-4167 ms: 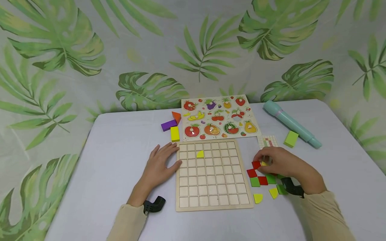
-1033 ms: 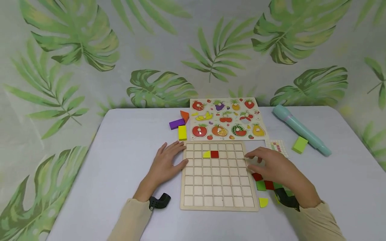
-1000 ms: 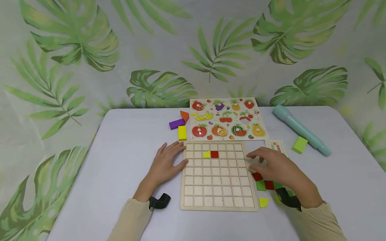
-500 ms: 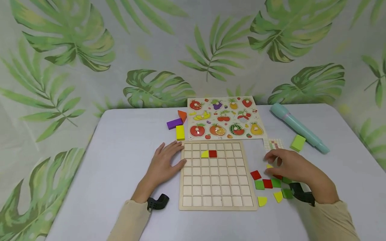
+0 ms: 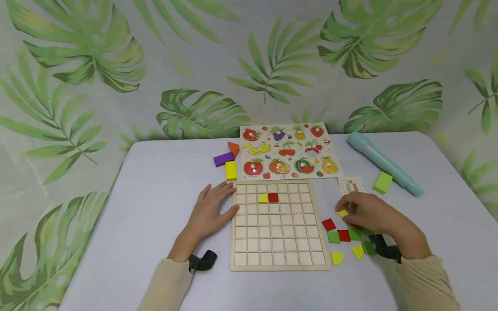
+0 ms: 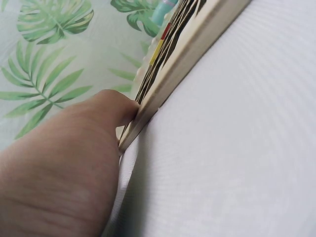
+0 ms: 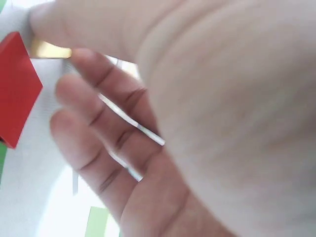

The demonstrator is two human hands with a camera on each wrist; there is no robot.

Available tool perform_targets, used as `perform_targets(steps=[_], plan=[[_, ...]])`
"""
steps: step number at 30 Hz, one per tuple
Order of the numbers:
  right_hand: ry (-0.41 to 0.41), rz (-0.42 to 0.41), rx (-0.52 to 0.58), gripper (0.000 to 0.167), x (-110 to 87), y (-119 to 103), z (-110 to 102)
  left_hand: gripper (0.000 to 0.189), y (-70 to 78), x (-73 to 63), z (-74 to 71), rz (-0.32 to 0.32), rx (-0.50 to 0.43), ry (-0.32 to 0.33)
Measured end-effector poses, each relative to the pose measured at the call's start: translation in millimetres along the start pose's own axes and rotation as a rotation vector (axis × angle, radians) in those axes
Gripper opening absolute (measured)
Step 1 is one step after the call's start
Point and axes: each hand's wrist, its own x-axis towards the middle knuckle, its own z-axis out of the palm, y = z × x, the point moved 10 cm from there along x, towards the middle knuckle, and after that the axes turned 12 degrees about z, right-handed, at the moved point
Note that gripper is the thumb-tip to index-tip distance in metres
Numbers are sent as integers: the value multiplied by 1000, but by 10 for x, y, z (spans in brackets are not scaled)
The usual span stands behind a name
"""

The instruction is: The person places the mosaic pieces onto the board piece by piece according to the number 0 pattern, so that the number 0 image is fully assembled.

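Note:
A square wooden grid board point(image 5: 280, 235) lies flat on the white-covered table. In its second row a yellow rounded tile point(image 5: 263, 198) sits beside a red square tile point(image 5: 273, 198). My left hand point(image 5: 210, 211) rests at the board's left edge, fingers extended; in the left wrist view the thumb point(image 6: 118, 106) touches the rim. Right of the board, my right hand point(image 5: 371, 214) pinches a yellow tile point(image 5: 342, 213) between thumb and index finger, above the loose tiles. The right wrist view shows a sliver of that yellow tile point(image 7: 52, 50); its full shape is hidden.
Loose red point(image 5: 328, 224), green point(image 5: 333, 237) and yellow point(image 5: 337, 258) tiles lie right of the board. Behind are a fruit puzzle point(image 5: 288, 151), a pattern card point(image 5: 352, 185), a green block point(image 5: 383, 182), a teal tube-like object point(image 5: 383, 162), and purple point(image 5: 223, 159), yellow point(image 5: 231, 171) and orange point(image 5: 234, 149) blocks.
A red square tile has come into the cell beside the yellow one. My right hand has moved back from the board's right edge to the loose tiles and taken a yellow tile. The left hand stays.

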Motion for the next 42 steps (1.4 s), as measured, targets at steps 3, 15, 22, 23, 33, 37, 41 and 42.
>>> perform_targets(steps=[3,15,22,23,33,37,41,42], plan=[[34,-65,-6,19,-9,-96,-35,53,-3,-2,4,-5,1,-3],[109,80,-38,38,31,49,-36,52,-5,-2,1,-10,2,-2],[129,61,-60,32,85,-37,-9,53,1,1,0,-6,-2,-2],[130,55,-59,31,89,-45,-9,53,2,2,-2,-5,-1,-2],[157,25,-40,29,81,-102,-10,54,5,-3,-1,-6,-7,-3],[166,33,-38,25,97,-97,-1,54,7,-4,-2,-10,-6,-4],[165,38,-26,24,111,-116,11,55,7,3,-4,-12,-4,-6],[165,39,-24,24,114,-125,12,54,6,6,-5,-13,-5,-5]])
